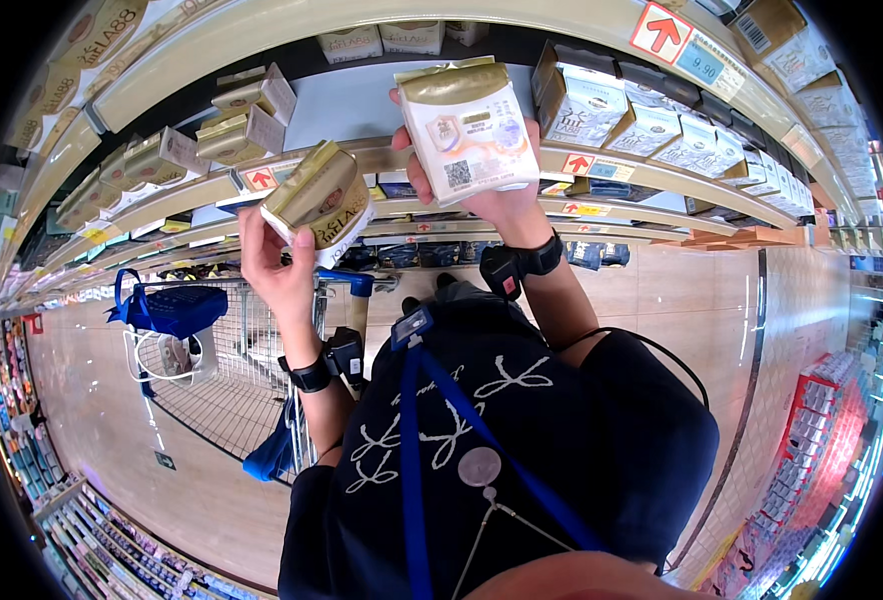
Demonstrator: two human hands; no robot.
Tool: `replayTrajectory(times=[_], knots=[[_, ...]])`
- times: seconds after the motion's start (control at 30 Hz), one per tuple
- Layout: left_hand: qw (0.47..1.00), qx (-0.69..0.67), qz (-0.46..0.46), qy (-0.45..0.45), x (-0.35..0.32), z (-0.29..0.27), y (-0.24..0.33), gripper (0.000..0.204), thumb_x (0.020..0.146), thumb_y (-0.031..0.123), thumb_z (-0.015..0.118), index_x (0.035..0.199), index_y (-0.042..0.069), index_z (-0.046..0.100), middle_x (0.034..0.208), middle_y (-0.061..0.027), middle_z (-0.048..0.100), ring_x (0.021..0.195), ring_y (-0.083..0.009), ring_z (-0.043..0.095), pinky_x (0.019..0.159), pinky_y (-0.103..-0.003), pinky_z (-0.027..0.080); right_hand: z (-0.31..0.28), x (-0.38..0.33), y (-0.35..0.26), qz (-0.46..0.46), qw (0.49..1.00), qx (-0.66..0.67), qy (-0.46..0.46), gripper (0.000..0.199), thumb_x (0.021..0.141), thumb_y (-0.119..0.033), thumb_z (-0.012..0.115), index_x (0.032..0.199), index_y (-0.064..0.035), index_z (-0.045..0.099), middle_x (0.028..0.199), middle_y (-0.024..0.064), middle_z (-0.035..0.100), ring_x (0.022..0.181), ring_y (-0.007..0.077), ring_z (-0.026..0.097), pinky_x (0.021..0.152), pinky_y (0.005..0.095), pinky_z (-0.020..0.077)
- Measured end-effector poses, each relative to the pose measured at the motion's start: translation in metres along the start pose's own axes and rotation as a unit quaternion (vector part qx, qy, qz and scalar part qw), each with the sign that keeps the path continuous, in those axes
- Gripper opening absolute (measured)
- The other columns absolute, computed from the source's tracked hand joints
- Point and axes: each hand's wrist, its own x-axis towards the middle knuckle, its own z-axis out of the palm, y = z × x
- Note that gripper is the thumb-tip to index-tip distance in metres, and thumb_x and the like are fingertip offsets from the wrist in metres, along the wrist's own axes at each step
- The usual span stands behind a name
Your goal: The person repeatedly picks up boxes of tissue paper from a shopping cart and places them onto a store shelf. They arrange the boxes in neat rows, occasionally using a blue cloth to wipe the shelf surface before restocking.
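In my right hand (510, 212) is a squarish white soft pack (472, 130) with a gold top edge, held up in front of the shelf. Its printed face, with a square code in a lower corner, is turned up toward me. Fingers show along its left edge and the palm lies beneath it. To the left and slightly lower, my left hand (277, 262) pinches a gold-and-white soft pack (324, 200) by its lower left corner. That second pack is tilted, its gold side showing, and it does not touch the first. Both packs hang above the shelf's front edge.
White packs (667, 125) stand in rows on the shelf at right, gold ones (242, 135) at left. Price labels line the shelf edge (602, 170). A wire shopping cart (227, 385) with a blue bag (177, 308) stands left of me. A red-lit display (812, 450) is at far right.
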Motion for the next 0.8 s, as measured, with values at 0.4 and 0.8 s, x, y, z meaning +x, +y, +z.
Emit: replayTrajectory(times=[0.4, 0.8], knots=[[0.997, -0.032, -0.056, 0.049, -0.03, -0.023, -0.014, 0.042, 0.08, 0.014, 0.07, 0.113, -0.007, 0.054, 0.105, -0.006, 0.049, 0.092, -0.0129, 0.049, 0.079, -0.022, 0.04, -0.03, -0.012, -0.022, 0.289, 0.95, 0.011, 0.116, 0.039, 0.096, -0.026, 0.048, 0.124, -0.0006, 0.055, 0.117, 0.0158, 0.063, 0.096, 0.026, 0.065, 0.081, 0.033, 0.0542], [0.991, -0.076, -0.107, 0.031, -0.035, -0.034, -0.027, 0.04, 0.082, 0.009, 0.064, 0.118, -0.005, 0.053, 0.115, -0.0091, 0.053, 0.106, -0.0176, 0.05, 0.096, -0.029, 0.037, -0.04, -0.015, -0.003, 0.163, 0.935, -0.303, 0.083, 0.048, 0.093, -0.035, 0.053, 0.131, -0.0065, 0.046, 0.128, 0.0092, 0.054, 0.11, 0.0145, 0.057, 0.083, 0.028, 0.0532]])
